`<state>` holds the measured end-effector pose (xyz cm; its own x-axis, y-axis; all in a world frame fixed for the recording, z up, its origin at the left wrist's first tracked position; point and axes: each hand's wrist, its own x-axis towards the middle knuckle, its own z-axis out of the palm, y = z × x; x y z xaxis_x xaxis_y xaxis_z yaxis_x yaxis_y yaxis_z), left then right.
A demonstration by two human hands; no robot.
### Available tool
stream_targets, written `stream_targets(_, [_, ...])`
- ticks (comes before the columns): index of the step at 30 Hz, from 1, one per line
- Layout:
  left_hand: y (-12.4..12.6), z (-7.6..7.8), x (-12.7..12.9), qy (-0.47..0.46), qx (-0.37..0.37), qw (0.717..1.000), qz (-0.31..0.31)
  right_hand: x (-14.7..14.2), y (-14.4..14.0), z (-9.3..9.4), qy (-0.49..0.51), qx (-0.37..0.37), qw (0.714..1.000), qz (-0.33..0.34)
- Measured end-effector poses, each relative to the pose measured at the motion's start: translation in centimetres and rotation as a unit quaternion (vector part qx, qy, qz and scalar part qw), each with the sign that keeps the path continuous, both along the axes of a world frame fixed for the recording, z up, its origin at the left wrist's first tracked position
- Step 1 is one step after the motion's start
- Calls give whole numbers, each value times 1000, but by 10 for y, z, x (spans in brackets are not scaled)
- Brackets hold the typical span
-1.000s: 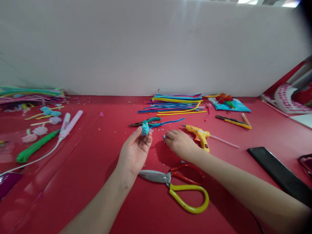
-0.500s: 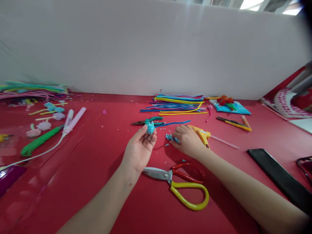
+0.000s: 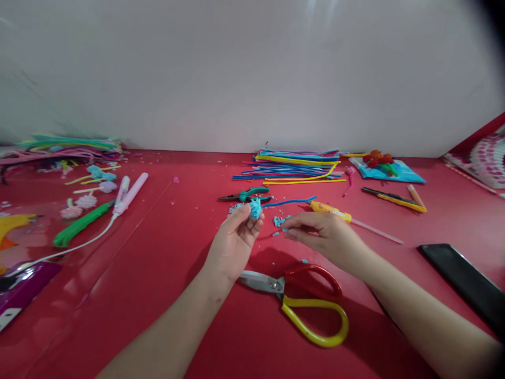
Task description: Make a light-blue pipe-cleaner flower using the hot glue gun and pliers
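Observation:
My left hand [image 3: 235, 239], palm up, pinches a light-blue fluffy flower head [image 3: 255, 209] between thumb and fingers. A dark-blue pipe cleaner [image 3: 291, 201] runs right from behind it; I cannot tell whether the two are joined. Thumb and forefinger of my right hand [image 3: 321, 231] close on a small blue piece [image 3: 285, 229] just above the table. Beside those fingertips lies a little pile of blue cut pieces [image 3: 279, 221]. Green-handled pliers [image 3: 244, 196] rest behind the flower head. Below both hands, scissors [image 3: 276, 285] with one red and one yellow handle lie on the table.
A yellow glue gun [image 3: 331, 210] with a glue stick lies beyond my right hand. Bundled pipe cleaners [image 3: 295, 166] lie along the wall. Left are a pink curling iron [image 3: 132, 193], a green-handled tool [image 3: 82, 225] and small flowers [image 3: 86, 201]. A black case [image 3: 460, 279] lies right.
My right hand has drawn back a little to the right from the blue pile, fingers now pinched on a piece. The left hand still holds the flower head. The view has shifted slightly.

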<state>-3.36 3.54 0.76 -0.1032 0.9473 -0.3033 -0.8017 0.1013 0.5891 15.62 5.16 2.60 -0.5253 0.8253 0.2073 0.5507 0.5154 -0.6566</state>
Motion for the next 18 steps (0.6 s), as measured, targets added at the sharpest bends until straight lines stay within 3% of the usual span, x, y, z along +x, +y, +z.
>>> stream_targets(5, [-8, -1, 7, 51, 45, 997, -45, 1, -12, 29, 104, -97, 987, -77])
stream_targets(10, [-16, -1, 16, 117, 80, 987, -76, -3, -16, 28, 63, -64, 993, -77])
stream_targets(18, [-20, -4, 17, 244, 133, 959, -53, -5, -18, 25, 72, -54, 994, -67])
